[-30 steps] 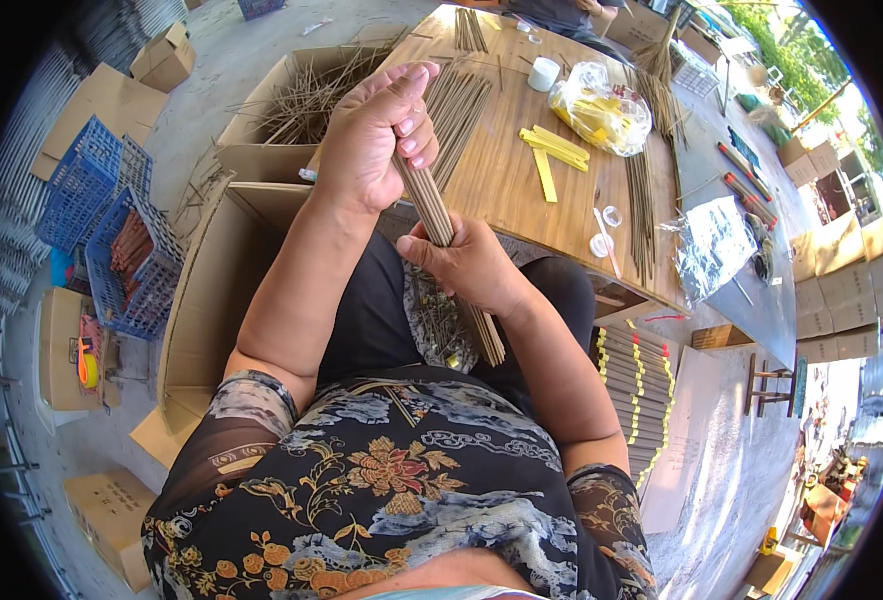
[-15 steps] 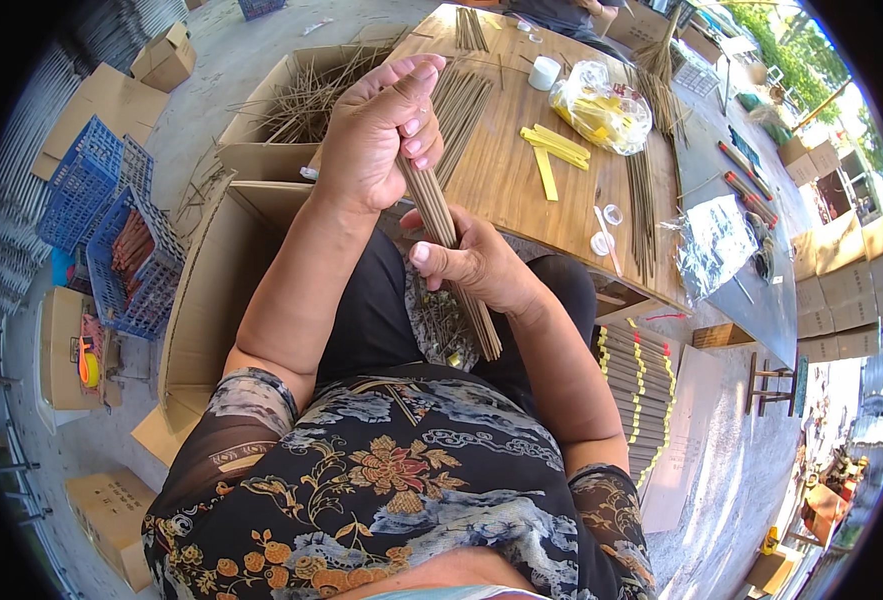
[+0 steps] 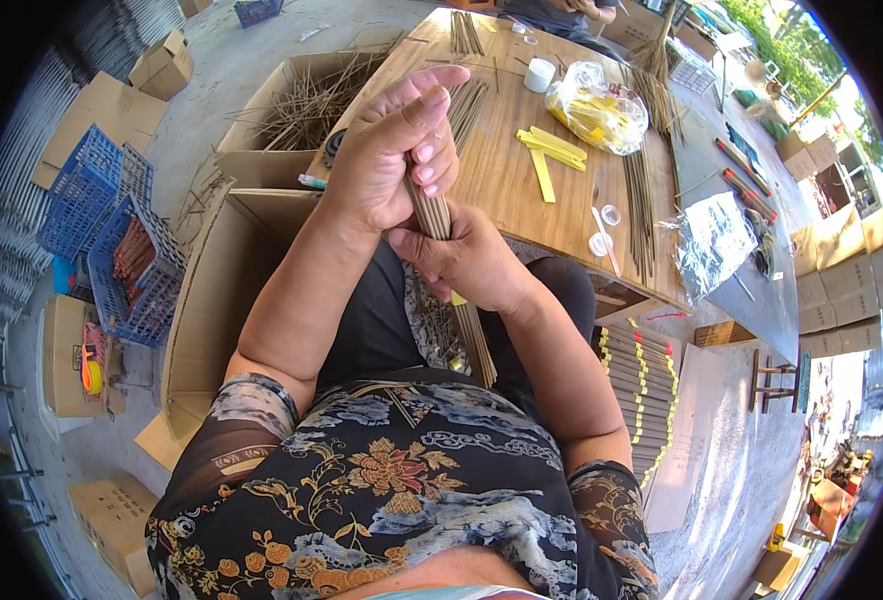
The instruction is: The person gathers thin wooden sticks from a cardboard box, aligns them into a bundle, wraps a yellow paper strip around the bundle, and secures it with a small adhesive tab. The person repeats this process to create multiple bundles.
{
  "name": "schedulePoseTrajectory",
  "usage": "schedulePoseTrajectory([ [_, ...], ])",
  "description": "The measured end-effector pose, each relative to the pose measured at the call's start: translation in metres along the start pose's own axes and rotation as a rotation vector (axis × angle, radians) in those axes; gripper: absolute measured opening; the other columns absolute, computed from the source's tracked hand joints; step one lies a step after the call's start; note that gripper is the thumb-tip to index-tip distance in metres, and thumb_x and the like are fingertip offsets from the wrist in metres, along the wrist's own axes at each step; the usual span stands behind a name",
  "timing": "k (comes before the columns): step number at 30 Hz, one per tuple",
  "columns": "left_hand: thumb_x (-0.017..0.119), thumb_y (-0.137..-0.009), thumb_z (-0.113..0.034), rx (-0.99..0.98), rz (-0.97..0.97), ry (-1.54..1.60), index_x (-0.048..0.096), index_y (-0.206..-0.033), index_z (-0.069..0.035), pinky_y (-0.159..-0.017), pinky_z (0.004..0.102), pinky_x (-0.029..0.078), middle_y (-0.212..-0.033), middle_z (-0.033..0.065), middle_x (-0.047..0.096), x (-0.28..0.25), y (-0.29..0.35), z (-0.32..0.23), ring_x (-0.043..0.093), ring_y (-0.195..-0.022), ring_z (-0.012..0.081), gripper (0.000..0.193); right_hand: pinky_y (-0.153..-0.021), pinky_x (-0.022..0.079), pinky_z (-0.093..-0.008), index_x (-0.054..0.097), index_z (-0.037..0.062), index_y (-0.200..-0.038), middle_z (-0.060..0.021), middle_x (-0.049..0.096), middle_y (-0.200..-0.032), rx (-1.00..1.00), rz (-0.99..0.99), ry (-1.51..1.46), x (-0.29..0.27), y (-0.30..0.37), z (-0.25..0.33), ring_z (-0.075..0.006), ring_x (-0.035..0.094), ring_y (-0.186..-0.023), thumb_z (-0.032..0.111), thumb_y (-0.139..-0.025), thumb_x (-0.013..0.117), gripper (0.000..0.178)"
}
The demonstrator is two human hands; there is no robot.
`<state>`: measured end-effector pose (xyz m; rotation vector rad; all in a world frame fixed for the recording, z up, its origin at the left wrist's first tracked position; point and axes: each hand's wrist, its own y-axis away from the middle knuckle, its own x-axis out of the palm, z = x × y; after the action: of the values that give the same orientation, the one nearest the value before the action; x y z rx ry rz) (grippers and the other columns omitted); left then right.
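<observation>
A bundle of thin brown sticks slants over my lap, its lower end near my waist. My left hand is closed around its upper end, and the palm hides the tips. Just below, my right hand wraps the middle of the bundle, the thumb lying across it. A bit of yellow shows at the sticks under the right hand; most of it is hidden. Beyond my hands, more loose brown sticks lie on the wooden table, along with several flat yellow strips.
A clear bag of yellow strips and a white cup stand on the table. Left are a cardboard box of sticks and blue crates. Yellow-banded bundles lie at the right. A person sits at the far end.
The bundle has slid lower toward my waist. My right hand has moved up toward the left, its thumb now pressed over the sticks. A yellow bit has come into sight below it.
</observation>
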<state>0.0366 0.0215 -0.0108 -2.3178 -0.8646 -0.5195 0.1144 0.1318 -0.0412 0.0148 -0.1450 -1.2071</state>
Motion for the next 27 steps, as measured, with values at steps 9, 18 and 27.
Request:
schedulePoseTrajectory([
  [9,0.049,-0.081,-0.052,0.108,-0.18,-0.13,0.013,-0.132,0.006,-0.087,0.0396,0.043,-0.097,0.0186,0.056,0.003,0.012,0.003,0.057,-0.09,0.0268,0.085,-0.052,0.044,-0.0318,0.049,-0.001,-0.083,-0.0119,0.054,-0.058,-0.305,-0.407,0.327,0.001,-0.009,-0.022,-0.0143,0.051,-0.053,0.015,-0.08,0.058,0.019],
  [18,0.064,-0.079,-0.014,0.002,-0.237,0.026,0.046,-0.113,0.005,-0.05,0.0236,0.041,-0.06,0.0021,0.05,0.002,0.013,0.007,0.047,-0.049,0.0101,0.043,-0.064,0.046,-0.0364,0.051,-0.0025,-0.087,-0.0216,0.058,-0.07,-0.277,-0.248,0.336,0.003,-0.007,-0.022,-0.0281,0.06,-0.067,0.011,-0.077,0.058,0.019],
  [27,0.057,-0.084,-0.017,-0.036,-0.223,-0.02,0.046,-0.115,0.002,-0.039,0.0206,0.033,-0.05,-0.0037,0.038,0.011,0.012,0.004,0.036,-0.039,0.0053,0.038,-0.069,0.045,-0.0292,0.052,-0.0016,-0.091,-0.013,0.059,-0.073,-0.34,-0.244,0.204,0.011,-0.006,-0.03,-0.0153,0.056,-0.073,0.01,-0.079,0.057,0.018],
])
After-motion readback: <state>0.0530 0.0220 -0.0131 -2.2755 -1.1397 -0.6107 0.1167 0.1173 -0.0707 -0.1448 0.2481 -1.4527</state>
